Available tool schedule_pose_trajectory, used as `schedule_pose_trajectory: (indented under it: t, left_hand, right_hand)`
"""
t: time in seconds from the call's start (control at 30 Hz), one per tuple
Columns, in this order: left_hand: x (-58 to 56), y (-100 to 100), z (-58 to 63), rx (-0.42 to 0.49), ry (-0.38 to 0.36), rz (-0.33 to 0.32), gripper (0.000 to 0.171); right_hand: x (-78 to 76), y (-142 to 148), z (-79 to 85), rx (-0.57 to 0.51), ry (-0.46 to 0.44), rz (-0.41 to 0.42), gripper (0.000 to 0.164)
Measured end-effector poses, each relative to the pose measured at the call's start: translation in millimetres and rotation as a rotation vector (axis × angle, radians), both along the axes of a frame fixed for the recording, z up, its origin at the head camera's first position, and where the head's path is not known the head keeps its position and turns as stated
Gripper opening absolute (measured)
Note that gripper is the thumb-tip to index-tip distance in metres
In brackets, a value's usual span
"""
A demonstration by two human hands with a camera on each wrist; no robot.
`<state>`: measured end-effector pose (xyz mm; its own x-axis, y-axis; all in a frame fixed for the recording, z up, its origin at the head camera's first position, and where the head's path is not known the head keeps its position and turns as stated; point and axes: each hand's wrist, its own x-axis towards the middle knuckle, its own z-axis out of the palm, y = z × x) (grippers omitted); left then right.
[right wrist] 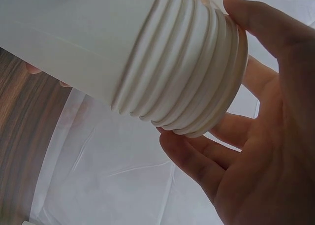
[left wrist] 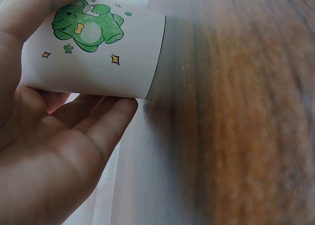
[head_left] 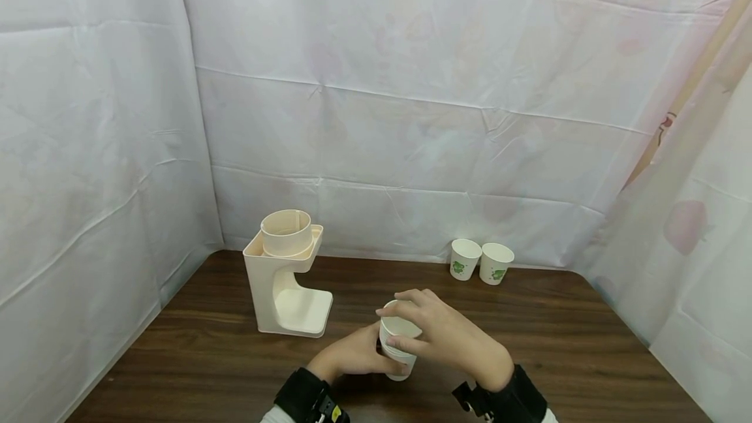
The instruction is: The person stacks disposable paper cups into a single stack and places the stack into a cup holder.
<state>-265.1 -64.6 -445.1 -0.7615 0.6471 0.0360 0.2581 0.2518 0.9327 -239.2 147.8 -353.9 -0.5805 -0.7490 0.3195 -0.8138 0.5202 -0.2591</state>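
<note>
A stack of nested white paper cups (head_left: pixel 402 328) stands before me, leaning slightly. My left hand (head_left: pixel 357 351) grips it low down, thumb on one side and fingers on the other. The left wrist view shows a green cartoon animal printed on the outer cup (left wrist: pixel 98 72), its base close to the tabletop. At the top, my right hand (head_left: pixel 443 333) holds the rim between thumb and fingers. Several stacked rims (right wrist: pixel 182 67) show in the right wrist view, with the right thumb (right wrist: pixel 251 18) at the uppermost edge and fingertips on the opposite side.
A cream-coloured stand (head_left: pixel 264 286) with a round holder (head_left: pixel 286 234) on top and a flat base is at the left. Two paper cups (head_left: pixel 465 260) with green prints stand side by side at the back right of the brown wooden table (head_left: pixel 194 338). White cloth (head_left: pixel 382 136) hangs around the table.
</note>
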Motion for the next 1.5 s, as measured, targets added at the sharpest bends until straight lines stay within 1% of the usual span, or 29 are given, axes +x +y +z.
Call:
schedule_pose_trajectory:
  t: [0.23,0.53,0.67,0.93,1.2,1.5]
  left_hand:
    - [0.5,0,0.3,-0.010,0.005,0.010,0.077]
    - [0.4,0,-0.8,0.006,0.013,-0.005,0.068]
    - [0.9,1,-0.7,0.024,0.006,-0.015,0.069]
    - [1.5,2,-0.9,0.029,0.012,0.000,0.071]
    - [1.1,2,0.2,0.001,0.026,0.017,0.072]
    - [1.2,3,-0.5,0.018,0.022,0.011,0.073]
  right_hand:
    - [0.3,3,1.1,0.020,-0.017,-0.021,0.037]
    - [-0.2,8,3.0,0.027,0.015,-0.075,0.041]
    - [-2.0,11,4.0,0.018,0.025,-0.084,0.041]
    - [-6.4,19,6.7,0.020,-0.023,-0.147,0.042]
    - [-13.9,31,7.7,-0.007,-0.028,-0.167,0.043]
    - [-20.5,47,10.2,-0.041,-0.043,-0.221,0.041]
